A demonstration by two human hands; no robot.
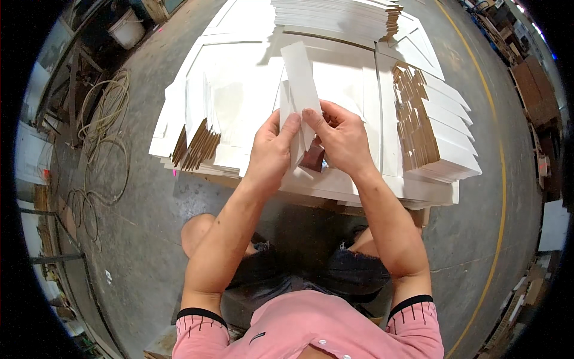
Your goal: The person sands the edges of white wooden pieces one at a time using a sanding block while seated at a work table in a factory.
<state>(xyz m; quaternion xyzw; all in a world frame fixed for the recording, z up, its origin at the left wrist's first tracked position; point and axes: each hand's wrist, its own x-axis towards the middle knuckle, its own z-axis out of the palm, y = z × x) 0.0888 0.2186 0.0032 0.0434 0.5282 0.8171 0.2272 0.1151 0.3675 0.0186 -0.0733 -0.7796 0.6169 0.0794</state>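
Note:
My left hand [269,148] pinches a narrow flat white strip [286,96], its thumb on the face. My right hand [345,139] grips a longer white strip [301,75] that overlaps the first, its thumb pressed on the lower part. Both strips tilt upward over the white panels, hands close together. Just under the right hand is a dark reddish-brown piece [313,158], partly hidden; I cannot make out what it is.
Stacks of white pieces with brown ends stand at left [200,140], right [418,122] and back [335,18] on a pile of white panels [239,102]. A coiled hose [107,125] and a white bucket [127,29] are on the left; a yellow line [501,173] crosses the floor.

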